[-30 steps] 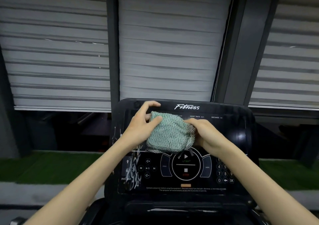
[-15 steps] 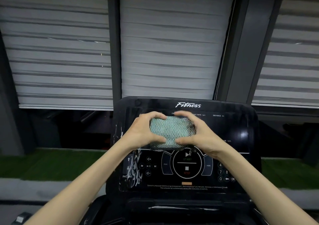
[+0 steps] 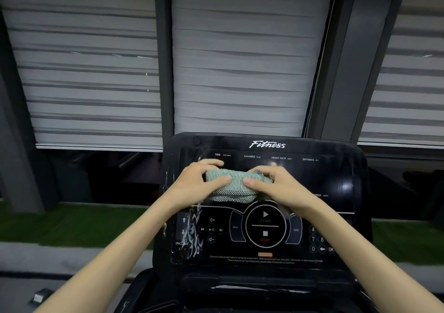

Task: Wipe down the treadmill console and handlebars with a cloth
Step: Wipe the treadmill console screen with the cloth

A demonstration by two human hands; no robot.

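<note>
Head view: the left hand (image 3: 197, 183) and right hand (image 3: 280, 184) both grip a folded green cloth (image 3: 231, 184) in front of the treadmill console (image 3: 336, 180), hiding its middle; handlebars cannot be made out; the keypad (image 3: 320, 239) is partly covered by the right forearm

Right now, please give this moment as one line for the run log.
left hand: grips cloth | right hand: grips cloth | cloth: bunched, in front of console upper screen | white streaks: console left edge
</note>
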